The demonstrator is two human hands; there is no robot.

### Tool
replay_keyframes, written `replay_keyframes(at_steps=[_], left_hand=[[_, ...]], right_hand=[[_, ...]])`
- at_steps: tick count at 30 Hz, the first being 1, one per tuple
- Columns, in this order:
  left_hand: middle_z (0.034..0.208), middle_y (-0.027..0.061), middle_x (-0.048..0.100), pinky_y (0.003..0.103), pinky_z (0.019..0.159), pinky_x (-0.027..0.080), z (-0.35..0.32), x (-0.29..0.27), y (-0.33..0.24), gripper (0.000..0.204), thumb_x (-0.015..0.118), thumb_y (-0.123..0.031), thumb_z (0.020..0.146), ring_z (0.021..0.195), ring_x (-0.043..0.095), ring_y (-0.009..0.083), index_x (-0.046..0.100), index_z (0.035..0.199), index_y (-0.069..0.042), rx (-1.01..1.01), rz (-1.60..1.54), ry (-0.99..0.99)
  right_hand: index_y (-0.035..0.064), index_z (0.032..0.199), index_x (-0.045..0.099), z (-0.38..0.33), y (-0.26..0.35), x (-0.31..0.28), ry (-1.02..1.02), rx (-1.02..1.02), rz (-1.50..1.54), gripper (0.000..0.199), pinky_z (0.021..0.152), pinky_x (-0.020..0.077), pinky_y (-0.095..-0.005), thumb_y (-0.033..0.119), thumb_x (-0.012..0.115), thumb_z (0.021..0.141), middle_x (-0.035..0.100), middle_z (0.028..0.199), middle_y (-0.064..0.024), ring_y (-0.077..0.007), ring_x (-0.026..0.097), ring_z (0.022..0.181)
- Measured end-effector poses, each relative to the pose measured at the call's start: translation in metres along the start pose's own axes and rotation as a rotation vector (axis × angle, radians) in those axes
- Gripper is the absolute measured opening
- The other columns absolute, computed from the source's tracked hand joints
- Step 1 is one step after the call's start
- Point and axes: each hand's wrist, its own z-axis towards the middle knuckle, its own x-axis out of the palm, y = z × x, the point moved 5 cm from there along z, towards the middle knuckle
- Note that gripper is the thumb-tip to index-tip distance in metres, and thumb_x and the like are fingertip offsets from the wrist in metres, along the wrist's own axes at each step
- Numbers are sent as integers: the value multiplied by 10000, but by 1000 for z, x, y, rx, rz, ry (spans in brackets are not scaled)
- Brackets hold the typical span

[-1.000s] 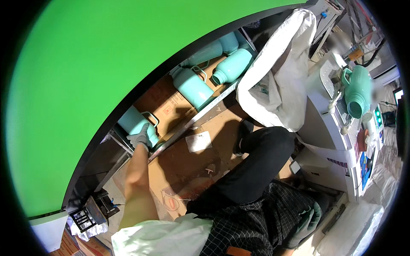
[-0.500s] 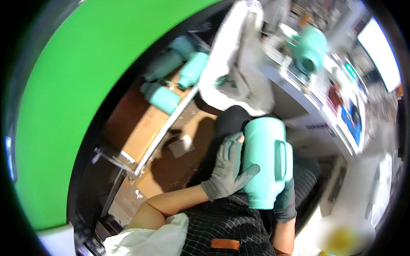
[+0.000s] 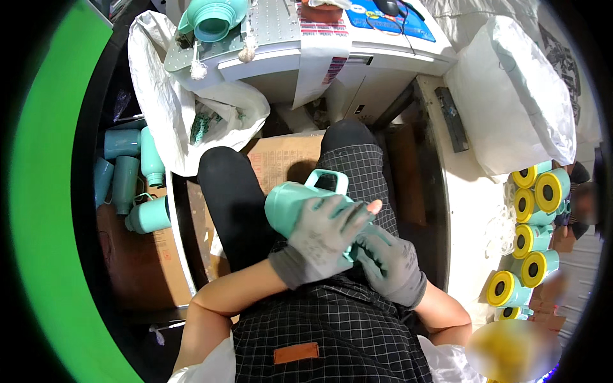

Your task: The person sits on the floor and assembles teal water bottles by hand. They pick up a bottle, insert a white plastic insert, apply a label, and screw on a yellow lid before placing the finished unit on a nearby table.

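Note:
A mint-green jug (image 3: 287,203) with a loop handle lies tilted over my lap, its base to the left and its neck to the right. The handle points away from me. My left hand (image 3: 322,235), in a grey glove, is wrapped over the jug's body near the neck. At the mouth end my gloved right hand (image 3: 391,267) has its fingers curled against the rim. The mouth itself is mostly hidden by both hands, so I cannot tell if anything small is between the right fingers.
A crate (image 3: 182,255) at left holds several mint-green jugs (image 3: 152,214). Ahead, a white sack (image 3: 169,137) hangs beside a machine table (image 3: 268,60) bearing another jug (image 3: 214,19). On the right, a pale bench (image 3: 469,220) carries a white bag (image 3: 511,96) and several yellow-topped jugs (image 3: 504,288).
My view has swung to the right. The jug has turned from neck toward me to neck rightward, its handle now facing away. My right hand has come from its side to its mouth.

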Motion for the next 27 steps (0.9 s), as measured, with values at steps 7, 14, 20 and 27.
replay_keyframes(at_steps=[7,14,20,27], left_hand=[[1156,198,680,559,1046,481,3,29,-29,590,680,-257,873,1145,656,345,553,1408,-43,66,70,-66],[1091,117,667,413,962,525,-19,-55,56,866,922,-337,668,1018,670,300,542,1386,-37,-308,-167,-354],[1266,154,651,537,1069,470,-54,-54,9,785,907,-407,700,1190,632,352,598,1334,-64,-133,-279,-235],[1358,145,608,476,1099,489,-85,-83,41,707,886,-360,802,1233,617,295,549,1348,-63,-534,-292,-332]], right_hand=[[38,943,706,-11,-48,22,310,0,-137,147,648,550,-436,135,720,834,685,788,-159,-355,693,732],[53,798,684,-34,-12,-54,-903,-67,148,294,612,511,-343,252,559,973,672,701,-105,-218,625,587],[25,1540,432,132,38,7,-398,-382,-5,718,1057,507,-421,103,719,886,594,1375,-262,-385,612,1250],[34,1204,673,126,-7,26,-460,-478,153,395,945,536,-459,165,769,844,638,1306,-209,-389,662,1110]])
